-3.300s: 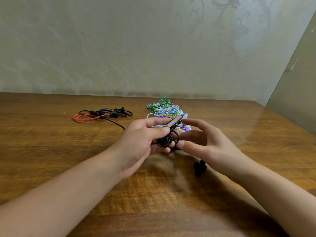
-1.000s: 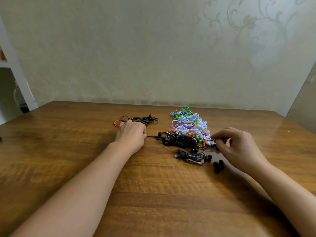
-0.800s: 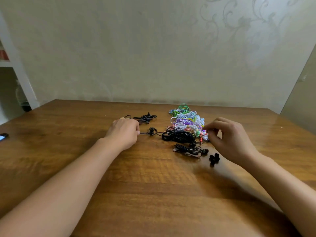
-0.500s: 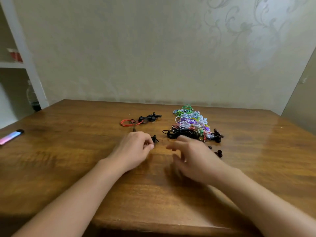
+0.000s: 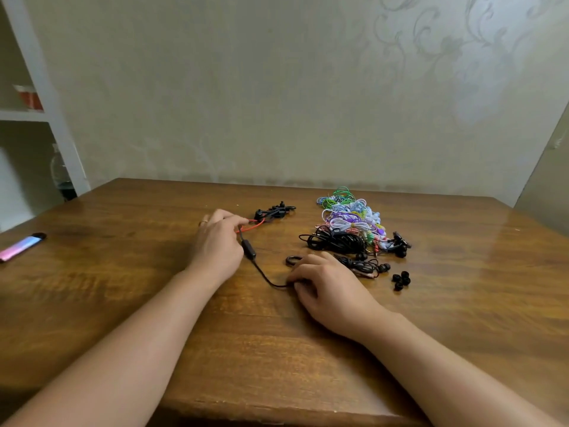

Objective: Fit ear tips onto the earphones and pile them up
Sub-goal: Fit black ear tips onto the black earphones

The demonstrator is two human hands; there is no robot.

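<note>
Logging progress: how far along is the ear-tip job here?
Done: a pile of coiled earphones sits mid-table. In hand: left hand pinches the red-and-black cable; right hand grips its other end. Left: loose black ear tips lie unfitted, and another black set waits behind.

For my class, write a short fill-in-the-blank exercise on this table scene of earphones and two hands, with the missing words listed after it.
1. The left hand pinches a thin ____ cable loop.
2. The right hand holds a black cable carrying an inline ____.
3. The loose black ear tips lie on the wooden table, to the ____ of the right hand.
4. The pink-and-blue stick-shaped device lies near the table's ____ edge.

Missing words: red; remote; right; left
</note>
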